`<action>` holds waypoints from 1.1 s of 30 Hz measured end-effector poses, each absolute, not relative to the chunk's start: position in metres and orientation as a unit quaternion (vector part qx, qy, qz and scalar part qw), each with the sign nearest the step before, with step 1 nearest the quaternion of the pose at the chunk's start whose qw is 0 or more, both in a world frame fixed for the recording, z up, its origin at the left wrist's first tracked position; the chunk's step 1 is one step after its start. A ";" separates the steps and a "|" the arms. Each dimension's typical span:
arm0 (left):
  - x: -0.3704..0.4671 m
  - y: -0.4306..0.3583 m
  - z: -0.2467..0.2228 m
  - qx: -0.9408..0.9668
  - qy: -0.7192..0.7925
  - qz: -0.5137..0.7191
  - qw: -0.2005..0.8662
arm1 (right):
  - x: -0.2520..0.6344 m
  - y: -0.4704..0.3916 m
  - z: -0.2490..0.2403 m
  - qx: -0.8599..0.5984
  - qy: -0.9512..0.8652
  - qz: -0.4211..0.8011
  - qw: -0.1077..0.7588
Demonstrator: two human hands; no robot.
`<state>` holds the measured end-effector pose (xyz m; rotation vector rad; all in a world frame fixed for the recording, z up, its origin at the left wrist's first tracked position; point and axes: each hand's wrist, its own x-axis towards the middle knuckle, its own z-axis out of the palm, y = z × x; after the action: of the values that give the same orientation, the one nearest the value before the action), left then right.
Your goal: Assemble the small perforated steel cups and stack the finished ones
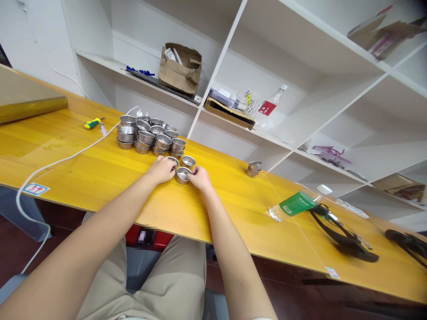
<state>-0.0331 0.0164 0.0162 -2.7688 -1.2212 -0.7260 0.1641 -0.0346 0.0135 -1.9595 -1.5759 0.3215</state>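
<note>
Small round perforated metal cups are observed on the yellow wooden counter (240,200). The rim of the left cup (172,161) is gripped by the left hand (165,169), with its fingers curled inward. The near rim side of the front cup (183,176) is pinched between thumb and fingers of the right hand (199,177). Whether either cup is raised off the surface cannot be told. A rear cup (188,161), held by neither hand, is seen just behind the front cup.

The stacked cups (144,137) are grouped in close columns behind and to the left of the hands. A separate cup pair (254,169), one on the other, is located well apart to the right. A green-and-yellow screwdriver (93,123) is placed left of the stacks, and a white cable (71,155) is run across the counter beside them.

Writing: a blue-bordered label (36,189) is fixed near the left front edge and is read as "39". A second label (332,272) at the right is too small to be read. Print on the green-labelled bottle (298,202) is not legible; likewise on the red-labelled bottle (271,104), which is kept on the white shelf (247,118).
</note>
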 end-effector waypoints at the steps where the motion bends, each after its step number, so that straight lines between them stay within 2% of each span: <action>1: -0.033 0.017 0.016 -0.889 -0.392 -0.234 0.015 | 0.164 -0.034 0.013 -0.737 -0.594 0.120 0.299; 12: -0.033 0.015 0.016 -0.891 -0.387 -0.237 0.007 | 0.166 -0.036 0.015 -0.746 -0.588 0.105 0.295; 22: -0.032 0.015 0.015 -0.902 -0.358 -0.240 -0.014 | 0.164 -0.042 0.023 -0.765 -0.595 0.060 0.238; 33: -0.032 0.014 0.014 -0.896 -0.355 -0.266 -0.021 | 0.164 -0.041 0.022 -0.769 -0.590 0.066 0.238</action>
<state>-0.0315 0.0139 0.0144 -2.8532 -1.1312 -0.8465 0.1642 -0.0411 0.0217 -2.1069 -1.6169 0.1808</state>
